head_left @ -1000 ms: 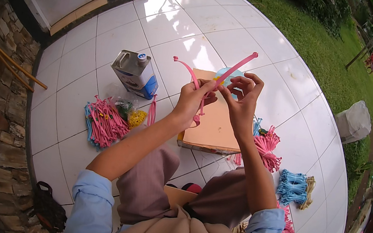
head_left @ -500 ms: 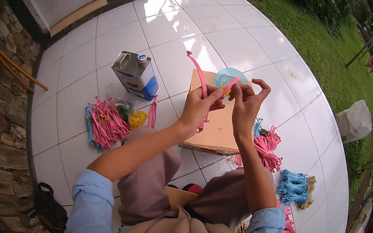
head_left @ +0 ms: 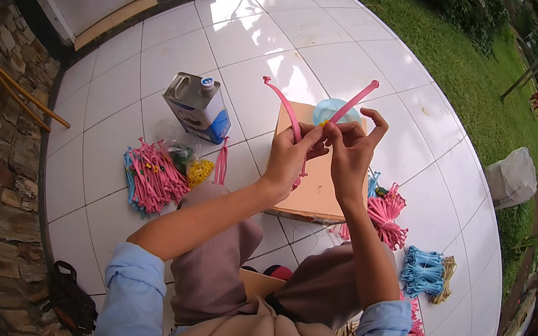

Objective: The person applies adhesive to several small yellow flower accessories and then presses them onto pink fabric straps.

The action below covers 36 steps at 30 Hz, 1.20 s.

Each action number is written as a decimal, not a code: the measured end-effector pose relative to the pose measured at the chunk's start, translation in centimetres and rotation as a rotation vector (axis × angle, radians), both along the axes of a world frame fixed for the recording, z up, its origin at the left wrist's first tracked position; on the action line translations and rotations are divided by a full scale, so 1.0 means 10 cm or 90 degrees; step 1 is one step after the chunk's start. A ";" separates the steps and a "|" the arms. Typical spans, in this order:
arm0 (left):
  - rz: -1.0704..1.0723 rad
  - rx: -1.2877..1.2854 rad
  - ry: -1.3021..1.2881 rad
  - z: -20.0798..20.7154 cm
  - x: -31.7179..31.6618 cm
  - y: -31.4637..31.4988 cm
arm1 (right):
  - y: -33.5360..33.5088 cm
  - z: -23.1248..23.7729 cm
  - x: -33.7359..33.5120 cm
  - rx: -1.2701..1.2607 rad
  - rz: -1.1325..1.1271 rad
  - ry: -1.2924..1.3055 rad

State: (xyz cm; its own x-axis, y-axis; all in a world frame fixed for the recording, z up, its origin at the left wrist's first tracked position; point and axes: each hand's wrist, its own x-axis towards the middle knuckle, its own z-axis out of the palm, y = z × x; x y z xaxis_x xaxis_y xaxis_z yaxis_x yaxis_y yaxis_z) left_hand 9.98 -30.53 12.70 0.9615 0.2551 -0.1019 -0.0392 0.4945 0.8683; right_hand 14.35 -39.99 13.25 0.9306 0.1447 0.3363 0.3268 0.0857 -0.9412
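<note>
My left hand (head_left: 287,159) is closed on a pink strap (head_left: 281,104) with a knob at its end. The strap rises up and left from the fingers, and another pink end hangs below them. My right hand (head_left: 352,160) pinches beside the left fingertips, its index finger raised and bent. From between the two hands a second pink strap length (head_left: 356,102) slants up to the right. A tiny yellow piece (head_left: 324,123) shows at the fingertips. Both hands are above a cardboard-topped box (head_left: 311,198) with a translucent blue dish (head_left: 336,109) on its far end.
Left of the box stand a metal can (head_left: 198,108), a bundle of pink straps (head_left: 156,180) and a bag of yellow pieces (head_left: 199,173). To the right lie more pink straps (head_left: 386,214) and blue bundles (head_left: 423,272). A stone wall (head_left: 6,200) borders the tiled floor.
The pink strap length by my right hand now sticks out much farther, up and to the right. The yellow piece shows less. Both hands stay nearly in place.
</note>
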 end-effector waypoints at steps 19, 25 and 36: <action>0.063 0.015 -0.007 -0.14 0.07 0.00 | 0.01 0.01 0.03 -0.044 -0.070 -0.149; 0.072 0.017 0.005 -0.09 0.07 0.04 | -0.02 -0.06 0.04 -0.188 -0.087 -0.348; 0.046 0.038 0.023 -0.11 0.06 0.06 | -0.03 -0.17 0.16 -0.206 -0.075 -0.320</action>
State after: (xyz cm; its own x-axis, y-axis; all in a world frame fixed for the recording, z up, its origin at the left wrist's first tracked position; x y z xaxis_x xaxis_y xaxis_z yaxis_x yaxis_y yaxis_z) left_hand 10.58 -29.88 11.63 0.9362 0.3306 -0.1194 -0.0404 0.4386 0.8978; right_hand 15.91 -40.32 11.54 0.6857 0.2180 0.6945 0.7273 -0.2428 -0.6419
